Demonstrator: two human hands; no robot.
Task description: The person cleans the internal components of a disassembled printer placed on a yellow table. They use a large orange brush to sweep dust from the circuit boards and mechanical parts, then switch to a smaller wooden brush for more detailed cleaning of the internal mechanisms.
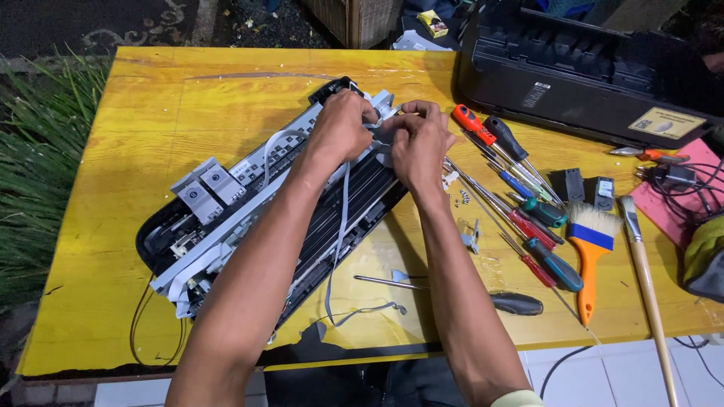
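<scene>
A long grey-and-black printer mechanism with metal rails and plastic frame (256, 203) lies slantwise across the yellow wooden bench (113, 151), its near end low at the left and its far end up toward the middle, where both hands meet over it. The left hand (341, 124) rests on that far end with its grip curled closed over the frame, fingers hiding what lies beneath. The right hand (417, 143) sits just beside it, touching it, its grip pinched shut on a small pale plastic part (383, 102) at the mechanism's tip. A flat white ribbon cable (341, 234) hangs from under the hands and trails down across the black base to the bench's near edge. Just right of the right hand lies a fan of screwdrivers with red, black, blue and green handles (520, 203), with a few tiny screws (463, 196) near the wrist. Further right lies an orange-handled brush with pale bristles (590, 249), and near the front edge a black-handled screwdriver (483, 298). A black printer casing (588, 68) stands at the far right corner.
</scene>
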